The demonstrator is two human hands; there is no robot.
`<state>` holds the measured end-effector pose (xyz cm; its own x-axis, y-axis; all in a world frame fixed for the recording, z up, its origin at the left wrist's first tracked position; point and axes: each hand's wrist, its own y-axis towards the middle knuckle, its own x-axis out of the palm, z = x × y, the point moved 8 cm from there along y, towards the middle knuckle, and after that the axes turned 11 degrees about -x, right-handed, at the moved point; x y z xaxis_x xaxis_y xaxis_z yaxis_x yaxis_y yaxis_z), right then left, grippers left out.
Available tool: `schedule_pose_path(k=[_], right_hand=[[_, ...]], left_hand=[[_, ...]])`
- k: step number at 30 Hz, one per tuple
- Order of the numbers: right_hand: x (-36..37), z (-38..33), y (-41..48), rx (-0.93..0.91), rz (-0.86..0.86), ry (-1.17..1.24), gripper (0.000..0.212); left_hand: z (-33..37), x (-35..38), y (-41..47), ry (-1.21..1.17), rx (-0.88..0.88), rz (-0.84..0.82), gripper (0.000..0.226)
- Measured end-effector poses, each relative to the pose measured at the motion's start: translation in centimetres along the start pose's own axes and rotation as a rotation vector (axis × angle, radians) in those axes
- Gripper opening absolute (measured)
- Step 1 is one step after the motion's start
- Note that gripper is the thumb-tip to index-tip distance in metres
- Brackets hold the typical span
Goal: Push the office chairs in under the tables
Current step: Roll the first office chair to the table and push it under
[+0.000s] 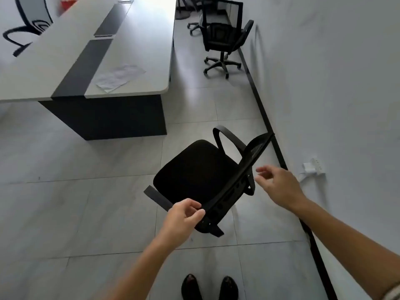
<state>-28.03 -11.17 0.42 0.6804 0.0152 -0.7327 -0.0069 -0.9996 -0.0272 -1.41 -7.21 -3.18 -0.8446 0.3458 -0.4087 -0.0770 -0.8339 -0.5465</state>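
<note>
A black office chair with a mesh back stands on the tiled floor just ahead of me, its seat turned toward the long table. My left hand pinches the near end of the chair's top backrest edge. My right hand hovers open just right of the backrest, fingers spread, not touching it. A second black chair stands farther back by the right wall, away from the table. A third chair base shows behind it.
A white wall with a black skirting strip runs along the right. A white power strip hangs low on that wall. A sheet of paper lies on the table's near end. My shoes are at the bottom.
</note>
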Motion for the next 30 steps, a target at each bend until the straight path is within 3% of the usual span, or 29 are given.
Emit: schedule_pose_path(k=[5,8,11,14,21,30], right_hand=[[0.1,0.0,7.9,-0.137,-0.01,-0.377,0.033],[2.5,2.4,12.1,-0.157,-0.195,-0.577,0.041],[4.7,5.8,14.0,-0.056,-0.361,-0.71,0.047],[6.0,6.8,13.9,-0.072,-0.375,-0.852,0.05],[6.5,5.2,16.5,-0.129,-0.277,-0.809,0.055],[4.6,6.6,20.7,0.014,-0.223,-0.73,0.051]], left_hand=[[0.5,3.9,4.8,0.219,-0.053,0.054,0.039],[-0.5,6.0,7.3,0.338,-0.079,0.078,0.048],[-1.8,8.2,8.8,0.472,-0.103,0.046,0.041],[-2.3,8.9,9.4,0.577,-0.037,0.058,0.03],[-1.6,4.8,13.0,0.669,0.151,0.153,0.016],[1.8,1.5,19.7,0.846,0.328,0.01,0.019]])
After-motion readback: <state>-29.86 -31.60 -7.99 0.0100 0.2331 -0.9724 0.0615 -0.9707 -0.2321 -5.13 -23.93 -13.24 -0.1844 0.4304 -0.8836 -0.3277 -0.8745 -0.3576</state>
